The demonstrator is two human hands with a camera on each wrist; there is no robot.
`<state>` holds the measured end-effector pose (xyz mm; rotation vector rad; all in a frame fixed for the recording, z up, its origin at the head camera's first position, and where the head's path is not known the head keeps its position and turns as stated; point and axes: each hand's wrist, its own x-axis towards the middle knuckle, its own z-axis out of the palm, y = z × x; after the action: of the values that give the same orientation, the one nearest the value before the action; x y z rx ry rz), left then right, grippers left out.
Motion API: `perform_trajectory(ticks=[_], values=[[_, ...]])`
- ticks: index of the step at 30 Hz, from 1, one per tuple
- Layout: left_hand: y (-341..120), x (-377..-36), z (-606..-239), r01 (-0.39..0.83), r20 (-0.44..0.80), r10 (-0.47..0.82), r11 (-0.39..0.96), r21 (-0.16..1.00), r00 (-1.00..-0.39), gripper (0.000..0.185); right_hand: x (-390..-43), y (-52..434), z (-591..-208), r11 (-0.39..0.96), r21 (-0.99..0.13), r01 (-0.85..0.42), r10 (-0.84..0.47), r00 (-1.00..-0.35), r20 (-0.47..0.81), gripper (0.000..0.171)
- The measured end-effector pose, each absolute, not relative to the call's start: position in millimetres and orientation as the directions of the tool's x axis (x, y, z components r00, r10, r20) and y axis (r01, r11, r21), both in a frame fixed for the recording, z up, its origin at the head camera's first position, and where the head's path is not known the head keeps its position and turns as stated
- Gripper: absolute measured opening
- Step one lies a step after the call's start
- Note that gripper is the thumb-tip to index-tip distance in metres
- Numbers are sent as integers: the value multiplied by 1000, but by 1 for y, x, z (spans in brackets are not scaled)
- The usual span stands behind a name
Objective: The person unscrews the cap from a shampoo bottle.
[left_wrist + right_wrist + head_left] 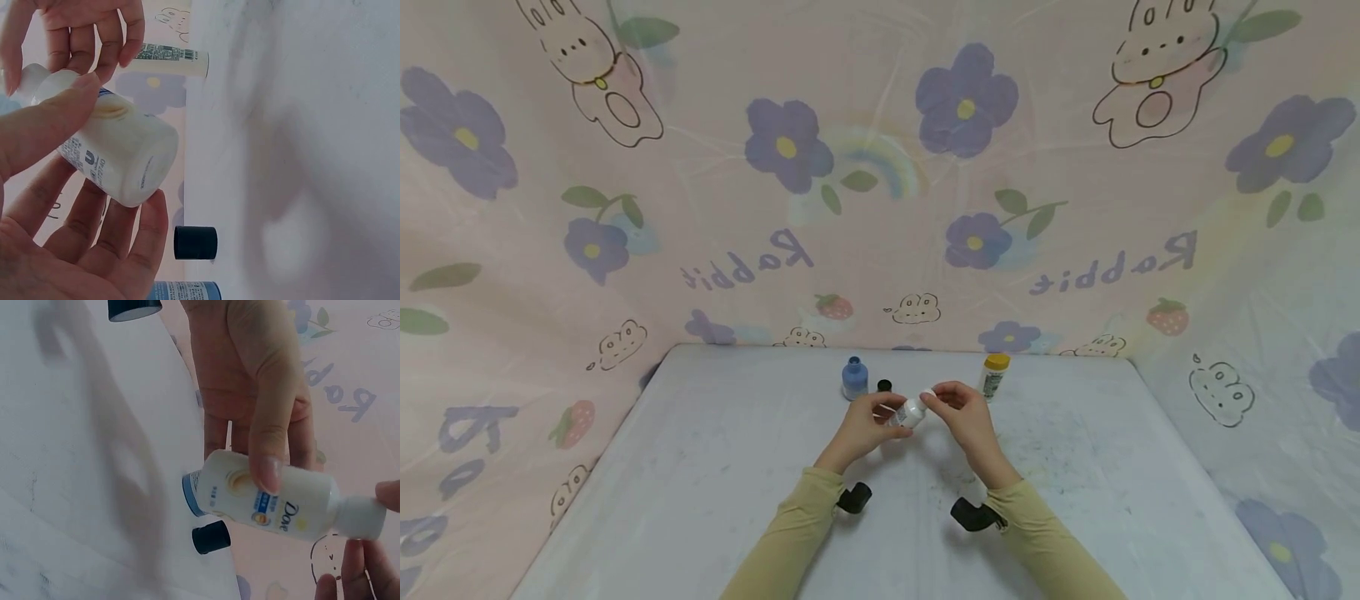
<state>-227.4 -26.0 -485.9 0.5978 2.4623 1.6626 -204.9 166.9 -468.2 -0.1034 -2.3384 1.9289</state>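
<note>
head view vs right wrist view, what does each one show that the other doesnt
Only the head view shows the yellow-capped white bottle standing at the table's far edge, both olive sleeves, and the whole white table.

Only the right wrist view shows the "Dove" lettering on the small white plastic bottle.

Both show that bottle gripped by the left hand round its body, the right hand pinching its white cap, the blue bottle, the small black cap and the pink rabbit-print backdrop.

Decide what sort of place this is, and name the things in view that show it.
Probably a makeshift tabletop recording booth: a white table walled on three sides by a cartoon rabbit-and-flower sheet, with only small toiletry bottles, like the Dove bottle, set out.
</note>
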Motion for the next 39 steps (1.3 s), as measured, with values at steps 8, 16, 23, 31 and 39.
perform_trajectory(ticks=[8,16,23,31,39], values=[[-29,-228,-485,257,122,381,325,910,-916,43,-202,168,-464,164,-985,-47,50,-997,56,31],[-30,-229,-486,302,160,399,323,897,-903,42,-200,170,-461,112,-988,-110,-24,-994,108,35],[-30,-230,-488,279,136,395,332,901,-909,42,-200,169,-459,123,-983,-135,-26,-991,133,41],[-28,-229,-487,277,135,387,342,898,-912,43,-204,163,-465,179,-977,-120,69,-989,134,43],[-27,-227,-488,277,137,387,333,901,-912,42,-202,159,-468,207,-975,-77,98,-990,99,38]])
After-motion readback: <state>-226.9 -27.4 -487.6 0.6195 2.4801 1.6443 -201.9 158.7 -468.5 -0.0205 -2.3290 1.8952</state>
